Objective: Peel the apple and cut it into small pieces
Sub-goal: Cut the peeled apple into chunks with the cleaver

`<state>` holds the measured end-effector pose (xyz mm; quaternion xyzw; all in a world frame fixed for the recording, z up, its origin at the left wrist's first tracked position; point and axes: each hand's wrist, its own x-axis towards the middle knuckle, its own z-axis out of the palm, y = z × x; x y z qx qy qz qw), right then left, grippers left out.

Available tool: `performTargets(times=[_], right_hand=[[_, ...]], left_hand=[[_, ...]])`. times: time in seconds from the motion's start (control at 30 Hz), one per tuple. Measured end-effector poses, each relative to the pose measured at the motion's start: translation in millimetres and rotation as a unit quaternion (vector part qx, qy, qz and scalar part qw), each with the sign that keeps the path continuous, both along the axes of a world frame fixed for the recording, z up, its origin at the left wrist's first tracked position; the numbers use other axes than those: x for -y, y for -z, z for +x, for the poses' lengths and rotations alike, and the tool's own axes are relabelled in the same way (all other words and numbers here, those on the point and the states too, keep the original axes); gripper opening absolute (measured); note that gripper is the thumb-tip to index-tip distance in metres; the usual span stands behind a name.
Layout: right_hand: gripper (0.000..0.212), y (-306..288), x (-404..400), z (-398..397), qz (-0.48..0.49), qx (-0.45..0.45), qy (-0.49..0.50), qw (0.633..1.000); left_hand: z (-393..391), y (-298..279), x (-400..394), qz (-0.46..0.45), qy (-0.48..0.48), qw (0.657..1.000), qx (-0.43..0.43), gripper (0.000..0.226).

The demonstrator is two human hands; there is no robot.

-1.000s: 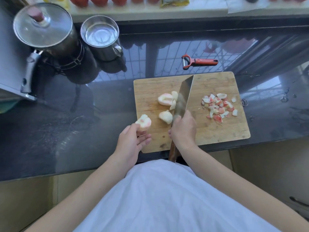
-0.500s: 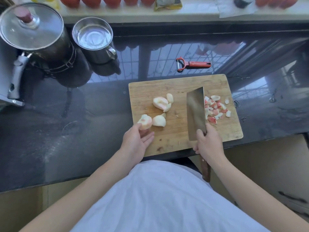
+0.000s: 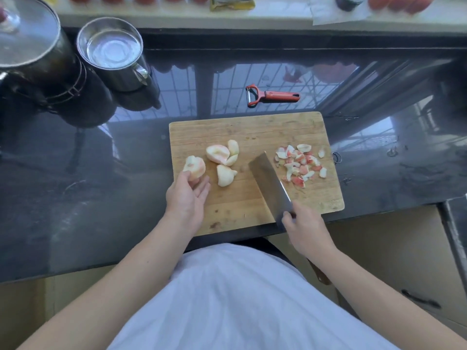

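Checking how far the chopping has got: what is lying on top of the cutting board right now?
On the cutting board: peeled apple chunks, a peel pile, and the cleaver in the right hand. The left hand holds one apple piece, hiding what lies beneath.

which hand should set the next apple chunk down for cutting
Left. The left hand already holds an apple chunk at the cutting board's left edge, while the right hand grips the cleaver.
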<state>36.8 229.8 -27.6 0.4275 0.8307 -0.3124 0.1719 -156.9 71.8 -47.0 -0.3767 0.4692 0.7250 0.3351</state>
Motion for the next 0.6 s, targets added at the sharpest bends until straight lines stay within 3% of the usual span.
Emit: performTargets(times=[0.13, 0.23, 0.37, 0.6], right_hand=[[0.019, -6.8, -38.4, 13.4, 0.008, -0.010, -0.028, 1.000], [0.020, -13.9, -47.5, 20.9, 0.000, -0.010, -0.200, 0.980], [0.010, 4.9, -40.3, 19.7, -0.016, -0.011, -0.391, 0.920], [0.013, 18.4, -53.6, 23.4, -0.013, -0.026, -0.449, 0.893]], left_hand=[[20.4, -0.7, 36.9, -0.077, -0.001, 0.996, -0.038, 0.023], [44.8, -2.0, 47.0, -0.107, -0.053, 0.992, -0.047, 0.028], [81.7, -10.4, 31.9, -0.131, -0.116, 0.983, -0.058, 0.022], [128.1, -24.1, 6.1, -0.187, -0.148, 0.967, -0.086, 0.019]])
